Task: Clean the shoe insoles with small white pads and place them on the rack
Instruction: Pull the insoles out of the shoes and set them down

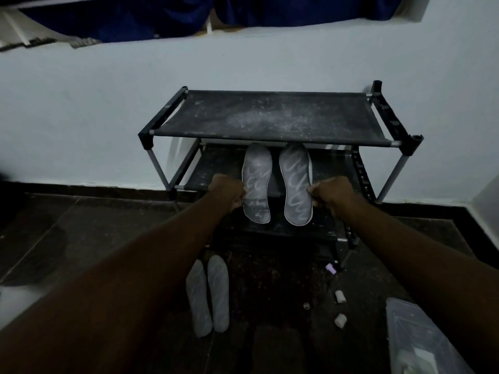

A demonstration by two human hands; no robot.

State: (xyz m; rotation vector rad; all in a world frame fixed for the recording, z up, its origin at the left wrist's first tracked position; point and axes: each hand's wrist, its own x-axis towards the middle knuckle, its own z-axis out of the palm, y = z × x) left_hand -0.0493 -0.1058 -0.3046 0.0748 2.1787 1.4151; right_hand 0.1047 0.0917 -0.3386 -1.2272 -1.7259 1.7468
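A black shoe rack (270,139) with dusty fabric shelves stands against the white wall. My left hand (225,191) pinches the left edge of one grey patterned insole (256,184). My right hand (333,194) pinches the right edge of a second grey insole (295,182). Both insoles point toes-first over the rack's lower shelf (208,171), under the top shelf. Two more grey insoles (209,295) lie side by side on the dark floor below my left arm. Two small white pads (340,309) lie on the floor at the right.
A clear plastic container (415,336) sits on the floor at the bottom right. A small purple item (330,268) lies by the rack's front right leg. Dark blue cloth (162,17) hangs above the wall ledge. The floor is dark tile.
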